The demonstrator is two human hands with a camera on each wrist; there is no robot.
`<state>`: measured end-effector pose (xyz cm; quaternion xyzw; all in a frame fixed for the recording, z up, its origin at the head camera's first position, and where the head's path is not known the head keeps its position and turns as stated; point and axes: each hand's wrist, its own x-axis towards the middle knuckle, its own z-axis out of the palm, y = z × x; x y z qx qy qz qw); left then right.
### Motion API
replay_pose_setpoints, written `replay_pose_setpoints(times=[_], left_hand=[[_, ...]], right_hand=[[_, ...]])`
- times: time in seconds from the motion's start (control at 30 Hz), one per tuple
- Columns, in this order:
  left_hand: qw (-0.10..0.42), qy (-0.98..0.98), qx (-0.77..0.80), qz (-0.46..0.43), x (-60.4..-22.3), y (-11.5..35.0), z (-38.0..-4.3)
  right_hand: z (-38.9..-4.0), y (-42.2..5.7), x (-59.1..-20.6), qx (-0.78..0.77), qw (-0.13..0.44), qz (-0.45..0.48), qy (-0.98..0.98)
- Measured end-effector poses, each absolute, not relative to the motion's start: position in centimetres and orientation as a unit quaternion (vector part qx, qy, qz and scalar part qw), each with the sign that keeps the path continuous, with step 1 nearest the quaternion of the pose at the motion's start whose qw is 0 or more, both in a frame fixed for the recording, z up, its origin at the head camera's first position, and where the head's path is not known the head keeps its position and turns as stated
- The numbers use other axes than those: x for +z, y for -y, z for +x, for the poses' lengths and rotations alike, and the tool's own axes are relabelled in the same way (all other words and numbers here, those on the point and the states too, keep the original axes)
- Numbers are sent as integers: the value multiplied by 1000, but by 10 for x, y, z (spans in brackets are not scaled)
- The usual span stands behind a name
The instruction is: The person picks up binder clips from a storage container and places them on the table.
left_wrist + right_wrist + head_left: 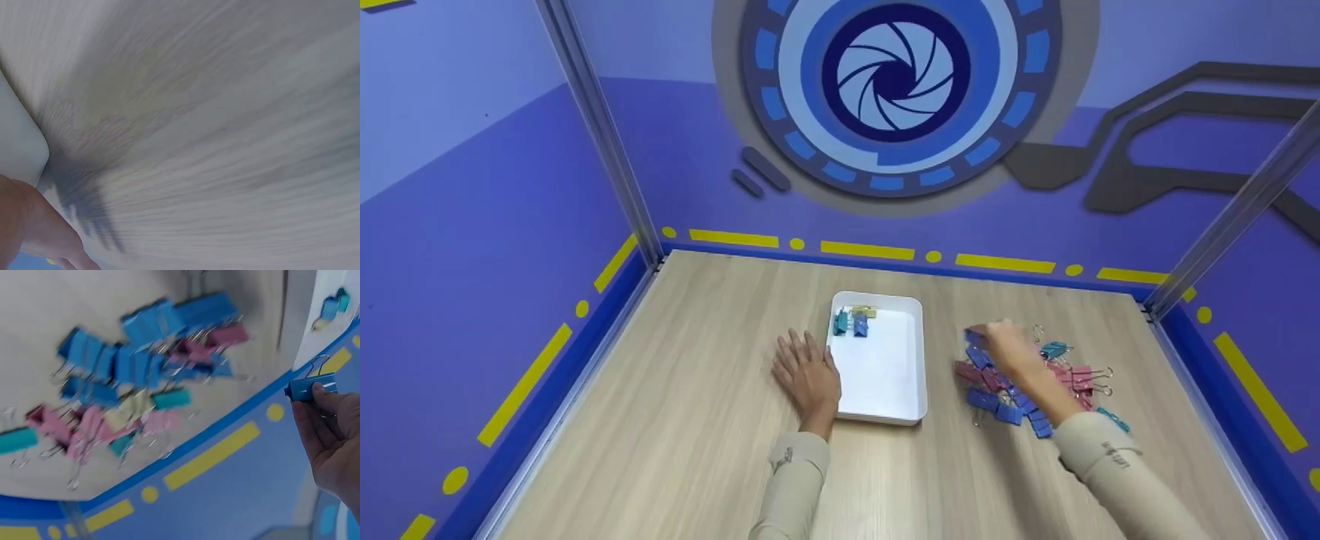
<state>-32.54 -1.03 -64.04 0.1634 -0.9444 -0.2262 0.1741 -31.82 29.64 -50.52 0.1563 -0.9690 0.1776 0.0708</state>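
Observation:
A blue binder clip (305, 388) is pinched between the thumb and fingers of my right hand (1011, 349), held over the far left side of a pile of binder clips (1020, 405). The pile mixes blue, pink, teal and yellowish clips, some with wire handles sticking out. My left hand (808, 379) lies with fingers spread beside the left wall of a white tray (885, 390), its thumb right at the rim. In the tray's far left corner sit a teal clip (840, 322), a blue clip (860, 325) and a yellow clip (865, 311).
The wood-grain table (697, 390) is bounded by a blue-purple back wall (675, 150) with yellow markings and by side panels. Metal posts (607, 142) rise at the far corners. One teal clip (1113, 419) lies at the pile's near right edge.

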Motion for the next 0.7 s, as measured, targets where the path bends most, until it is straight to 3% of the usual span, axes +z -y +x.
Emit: replay_pose_setpoints(times=[0.37, 0.7], left_hand=[[173, 946, -217, 170, -641, 14, -329], [168, 948, -210, 168, -639, 12, -326]], right_hand=[[-296, -418, -484, 144, 9, 8, 989], [-258, -495, -519, 90, -45, -76, 992]])
